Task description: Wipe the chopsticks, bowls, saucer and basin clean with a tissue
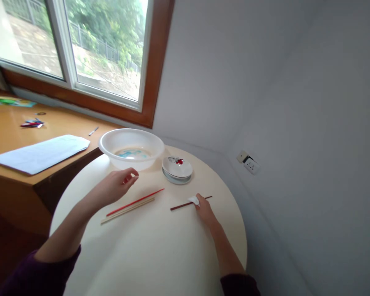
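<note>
My right hand [204, 209] is closed on a crumpled white tissue [193, 200] and on a dark brown chopstick [179, 206], whose two ends stick out on either side of the fingers. Whether the chopstick touches the table I cannot tell. Over the table's left part hovers my left hand [123, 183], its fingers loosely curled, a gap between them and the thumb, and nothing in it. Below and to the right of it lie a red chopstick [135, 202] and a pair of pale wooden chopsticks [128, 210], side by side and slanted.
A translucent white basin [111, 154] with something blue at its bottom stands at the back of the round white table [154, 255]. Stacked plates [173, 169] sit beside it. On the left, a wooden desk [61, 120] carries white paper [40, 153] and pens [33, 123].
</note>
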The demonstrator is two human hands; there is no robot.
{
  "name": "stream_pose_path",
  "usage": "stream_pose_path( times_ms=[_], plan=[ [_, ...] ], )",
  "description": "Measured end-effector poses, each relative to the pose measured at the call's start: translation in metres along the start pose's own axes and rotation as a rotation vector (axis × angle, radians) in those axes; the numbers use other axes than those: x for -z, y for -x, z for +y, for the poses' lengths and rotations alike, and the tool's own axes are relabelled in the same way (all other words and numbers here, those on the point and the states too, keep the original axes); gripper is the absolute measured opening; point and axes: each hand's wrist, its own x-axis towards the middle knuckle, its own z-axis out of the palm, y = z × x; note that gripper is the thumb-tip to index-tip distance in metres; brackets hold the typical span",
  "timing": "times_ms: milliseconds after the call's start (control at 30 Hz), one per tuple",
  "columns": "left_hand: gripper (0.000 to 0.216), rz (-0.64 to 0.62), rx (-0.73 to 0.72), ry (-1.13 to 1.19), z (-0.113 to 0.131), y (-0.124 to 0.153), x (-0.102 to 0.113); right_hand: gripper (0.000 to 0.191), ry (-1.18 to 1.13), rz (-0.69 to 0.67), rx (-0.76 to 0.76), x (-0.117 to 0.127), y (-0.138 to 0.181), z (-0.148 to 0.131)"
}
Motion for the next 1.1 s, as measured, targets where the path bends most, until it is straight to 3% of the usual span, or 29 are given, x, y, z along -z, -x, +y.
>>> stream_pose_path(
  times_ms=[167, 267, 667, 900, 1100],
  plan=[
    [0.033, -0.083, 0.152, -0.150, -0.055, 0.014, -0.039, 0.032, -0.035, 0.162, -0.048, -0.020, 0.004, -0.013],
    [0.033, -0.084, 0.183, -0.186, -0.072, 0.023, -0.055, 0.032, -0.073, 0.213, -0.069, -0.024, 0.016, -0.020],
    [0.019, -0.129, 0.149, -0.407, -0.077, 0.020, -0.073, 0.011, -0.173, 0.264, -0.140, -0.019, 0.042, -0.037],
    [0.025, -0.159, 0.055, -0.547, -0.077, 0.021, -0.072, 0.027, -0.324, 0.274, -0.272, -0.019, 0.039, -0.031],
    [0.020, -0.133, 0.032, -0.536, -0.089, 0.016, -0.075, 0.029, -0.523, 0.276, -0.297, -0.024, 0.036, -0.020]
  ],
)
